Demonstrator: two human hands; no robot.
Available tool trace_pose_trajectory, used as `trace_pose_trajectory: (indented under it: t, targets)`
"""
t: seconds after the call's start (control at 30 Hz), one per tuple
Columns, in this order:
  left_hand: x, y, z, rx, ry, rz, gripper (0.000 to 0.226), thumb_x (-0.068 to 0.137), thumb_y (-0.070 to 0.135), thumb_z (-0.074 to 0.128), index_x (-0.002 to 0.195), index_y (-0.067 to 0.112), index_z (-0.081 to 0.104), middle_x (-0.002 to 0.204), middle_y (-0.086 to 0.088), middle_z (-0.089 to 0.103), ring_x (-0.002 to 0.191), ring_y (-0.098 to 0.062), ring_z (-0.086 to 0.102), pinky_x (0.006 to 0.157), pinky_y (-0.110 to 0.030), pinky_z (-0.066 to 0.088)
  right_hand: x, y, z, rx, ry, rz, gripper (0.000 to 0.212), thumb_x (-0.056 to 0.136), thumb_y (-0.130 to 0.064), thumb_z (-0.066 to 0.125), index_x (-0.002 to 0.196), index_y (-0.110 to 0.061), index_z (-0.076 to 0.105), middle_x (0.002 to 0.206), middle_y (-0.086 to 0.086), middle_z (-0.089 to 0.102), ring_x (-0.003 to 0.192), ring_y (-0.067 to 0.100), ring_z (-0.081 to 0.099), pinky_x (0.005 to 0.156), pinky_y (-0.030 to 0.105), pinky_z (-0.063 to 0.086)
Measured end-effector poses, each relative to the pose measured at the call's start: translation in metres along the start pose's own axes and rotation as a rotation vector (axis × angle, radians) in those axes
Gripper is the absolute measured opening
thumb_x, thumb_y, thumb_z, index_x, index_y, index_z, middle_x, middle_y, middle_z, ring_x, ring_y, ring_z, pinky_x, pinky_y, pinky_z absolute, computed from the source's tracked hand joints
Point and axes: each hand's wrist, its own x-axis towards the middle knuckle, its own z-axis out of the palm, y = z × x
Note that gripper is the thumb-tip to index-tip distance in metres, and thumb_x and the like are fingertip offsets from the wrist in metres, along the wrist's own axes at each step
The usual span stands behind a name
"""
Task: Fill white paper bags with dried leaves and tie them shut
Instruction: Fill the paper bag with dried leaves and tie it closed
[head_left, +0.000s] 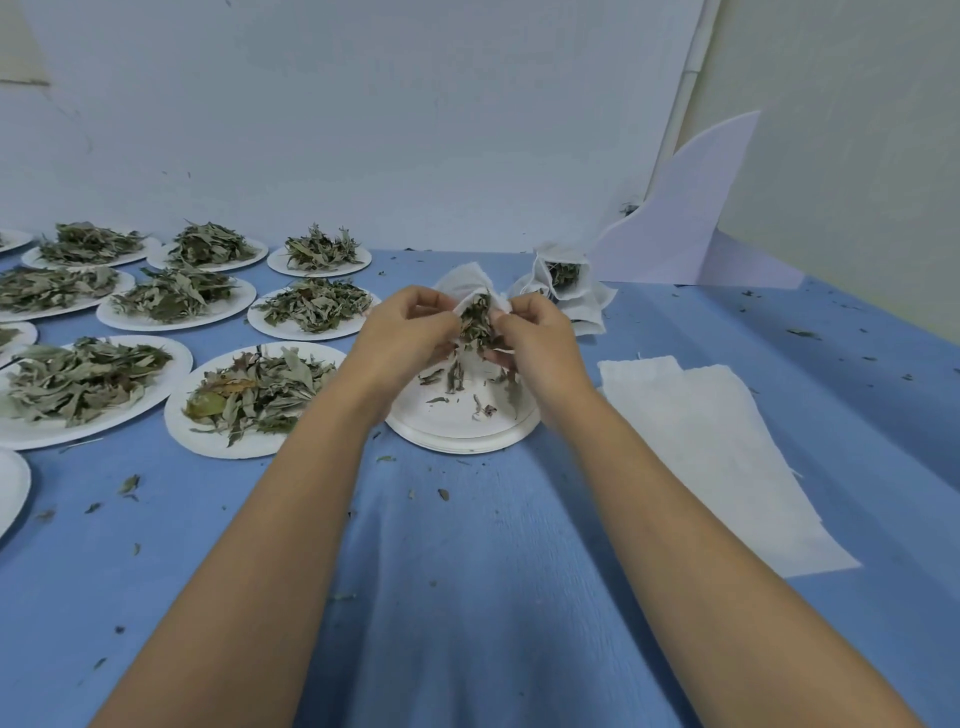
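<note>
You're holding the white paper bag (467, 283) above the nearly bare plate (457, 444), left grip (410, 327) and right grip (535, 338) each pinching its rim around the dried leaves (477, 319), so strays are dropping onto the plate, not the counter (467, 571).

Leaf plates (218, 400) crowding left side
</note>
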Motion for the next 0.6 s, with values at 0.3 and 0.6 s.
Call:
trace_pose_trajectory:
  t: [0.3, 0.6]
  targets:
    - [-0.006, -0.008, 0.003, 0.445, 0.121, 0.261, 0.037, 0.07, 0.017, 0.082, 0.096, 0.026, 0.058, 0.101, 0.011, 0.061, 0.073, -0.011, 0.065, 0.064, -0.009, 0.044, 0.003, -0.001, 0.001, 0.009, 0.043, 0.083, 0.023, 0.086, 0.001, 0.052, 0.068, -0.012, 0.047, 0.078, 0.015, 0.057, 0.062, 0.022, 0.06, 0.059, 0.034, 0.058]
    - [-0.001, -0.017, 0.007, 0.529, 0.302, 0.359, 0.025, 0.075, 0.021, 0.078, 0.087, 0.02, 0.057, 0.1, -0.001, 0.059, 0.083, -0.015, 0.049, 0.065, -0.017, 0.027, -0.008, -0.008, 0.005, -0.167, -0.041, -0.036, 0.018, 0.087, -0.008, 0.063, 0.071, -0.015, 0.058, 0.075, 0.007, 0.063, 0.074, 0.023, 0.065, 0.073, 0.038, 0.058]
